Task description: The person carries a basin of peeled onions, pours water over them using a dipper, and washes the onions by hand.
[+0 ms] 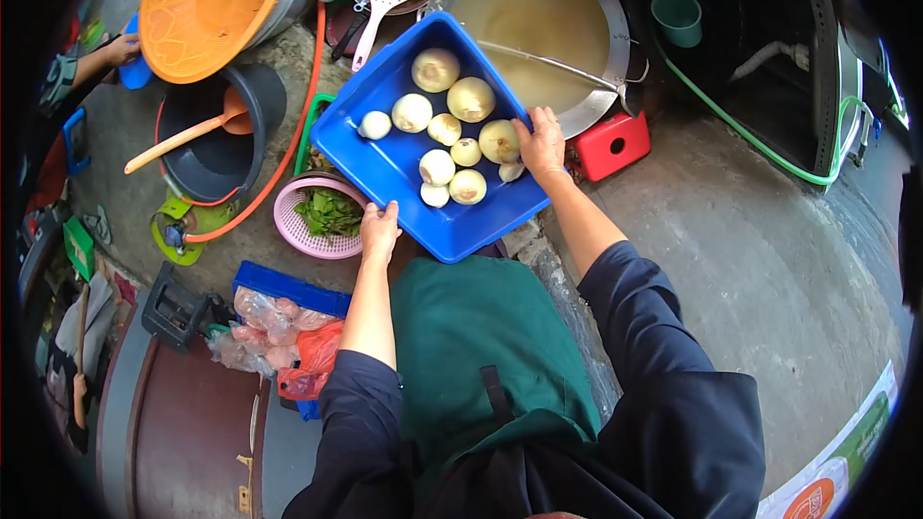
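Observation:
A blue plastic basin (444, 236) is held tilted in front of me, and several peeled onions (470, 99) of mixed sizes lie in it. My left hand (381, 231) is closed on the near left part of its rim, thumb on top. On the right side, my right hand (542, 142) grips the rim with its fingers reaching inside, close to a large onion (499, 141). The undersides of both grips are hidden. Just beyond the basin sits a wide metal pan (615, 24) of cloudy liquid with a long-handled ladle (548, 61) across it.
A pink basket (288, 231) of green leaves stands left of the basin. Farther left are a black bucket (264, 101), an orange basket (216, 0) and an orange hose (288, 168). A red box (612, 147) lies right. Another person's hand (120, 50) shows at upper left.

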Action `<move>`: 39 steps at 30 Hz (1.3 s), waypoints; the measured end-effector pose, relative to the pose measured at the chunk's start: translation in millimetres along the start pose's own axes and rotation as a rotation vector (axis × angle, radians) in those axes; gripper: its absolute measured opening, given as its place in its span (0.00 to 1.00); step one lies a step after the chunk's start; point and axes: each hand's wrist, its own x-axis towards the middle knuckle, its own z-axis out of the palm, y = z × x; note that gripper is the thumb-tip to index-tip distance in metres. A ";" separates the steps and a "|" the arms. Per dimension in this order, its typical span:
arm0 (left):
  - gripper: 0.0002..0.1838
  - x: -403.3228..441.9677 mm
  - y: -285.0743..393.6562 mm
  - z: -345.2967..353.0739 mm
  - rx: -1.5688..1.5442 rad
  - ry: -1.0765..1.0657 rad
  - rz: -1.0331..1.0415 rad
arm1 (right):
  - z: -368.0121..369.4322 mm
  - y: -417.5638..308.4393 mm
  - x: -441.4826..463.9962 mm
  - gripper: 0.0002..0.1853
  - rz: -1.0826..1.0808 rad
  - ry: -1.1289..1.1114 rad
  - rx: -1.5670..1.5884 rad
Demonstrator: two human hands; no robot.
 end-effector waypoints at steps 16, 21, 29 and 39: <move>0.18 32.0 -35.3 20.5 -0.053 -0.016 -0.221 | 59.6 24.6 2.9 0.14 0.072 -0.070 0.105; 0.20 48.9 -59.9 27.4 0.054 0.066 -0.133 | 54.3 18.6 0.6 0.13 0.020 -0.084 0.137; 0.19 39.5 -69.3 24.9 -0.083 -0.003 -0.219 | 56.7 26.0 -9.0 0.13 0.057 -0.149 0.174; 0.23 46.9 -80.4 33.1 -0.534 -0.120 -0.282 | 58.3 24.3 1.0 0.14 0.017 -0.139 0.173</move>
